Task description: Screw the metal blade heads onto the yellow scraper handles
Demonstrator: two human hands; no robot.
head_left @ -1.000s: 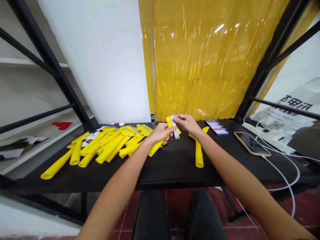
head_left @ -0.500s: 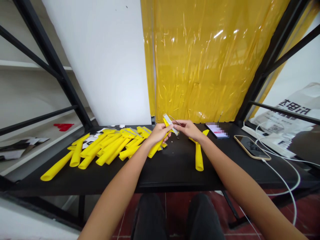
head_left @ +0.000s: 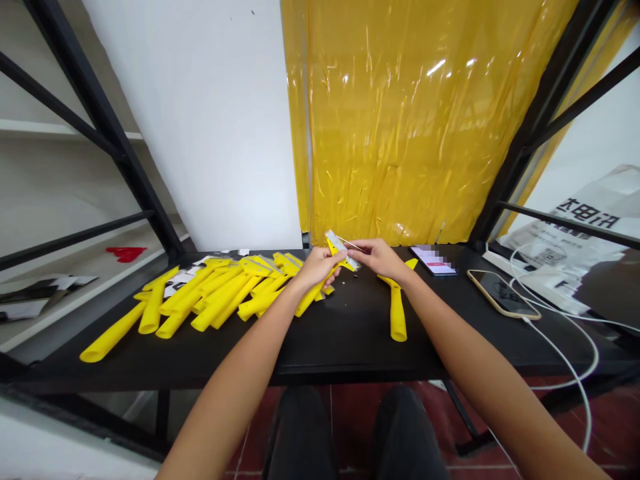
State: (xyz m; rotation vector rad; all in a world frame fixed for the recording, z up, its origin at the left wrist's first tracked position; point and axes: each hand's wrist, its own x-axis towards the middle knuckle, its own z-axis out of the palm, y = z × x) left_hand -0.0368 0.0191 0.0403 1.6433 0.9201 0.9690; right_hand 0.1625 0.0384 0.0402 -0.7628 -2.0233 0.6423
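Near the back of the black table, my left hand (head_left: 316,269) is closed around a yellow scraper (head_left: 331,242), its head and grey metal blade sticking up past the fingers. My right hand (head_left: 379,257) pinches a thin metal rod (head_left: 351,244), whose far tip lies at the blade's upper end. Whether the tip touches the blade I cannot tell. Right of centre, under my right forearm, lies another yellow scraper (head_left: 397,317), its head partly covered. To the left spreads a pile of yellow scrapers (head_left: 223,300), handles toward me.
A phone with a lit screen (head_left: 434,261) and a second phone (head_left: 503,293) on a white cable (head_left: 560,357) lie to the right. A white plastic bag (head_left: 575,227) stands beyond. Black frame posts (head_left: 525,140) flank the table (head_left: 330,357). Yellow plastic sheeting (head_left: 400,120) hangs behind.
The metal rod has tilted flatter, its tip dropping down and left toward the blade. The held scraper has shifted very slightly. Both hands keep their hold.
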